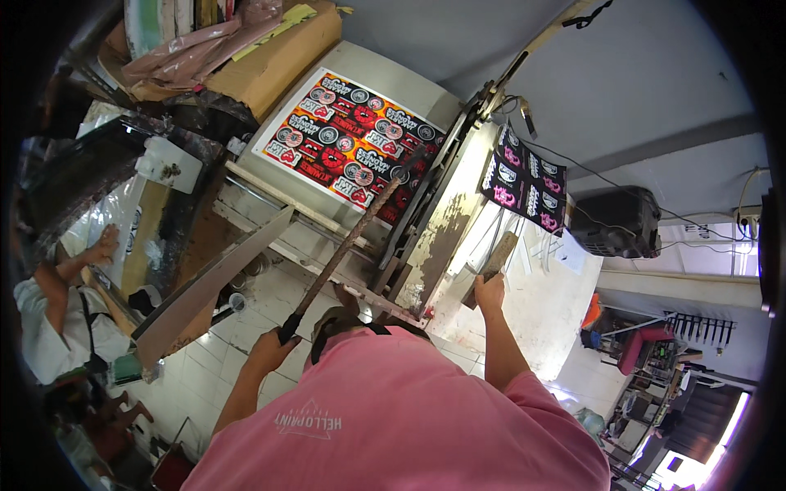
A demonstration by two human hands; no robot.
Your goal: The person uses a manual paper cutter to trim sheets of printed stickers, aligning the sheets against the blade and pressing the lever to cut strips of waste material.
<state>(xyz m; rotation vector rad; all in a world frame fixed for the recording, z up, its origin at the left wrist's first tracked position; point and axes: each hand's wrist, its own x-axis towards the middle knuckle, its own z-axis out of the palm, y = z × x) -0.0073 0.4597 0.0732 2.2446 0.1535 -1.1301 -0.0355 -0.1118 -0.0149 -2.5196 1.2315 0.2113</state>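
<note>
Left hand (268, 348) clenched on the black end of a long rusty lever bar (348, 241) slanting up across the sticker-printed sheet (348, 147) on the cutter tabletop (368, 74). Right hand (490, 293) grasps a wooden handle (496, 258). Looks like the pressing stroke; next calls for a steady pull.

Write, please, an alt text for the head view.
A person in a pink shirt pulls a long cutter lever with the left hand, while the right hand holds a wooden block beside printed sticker sheets.
</note>
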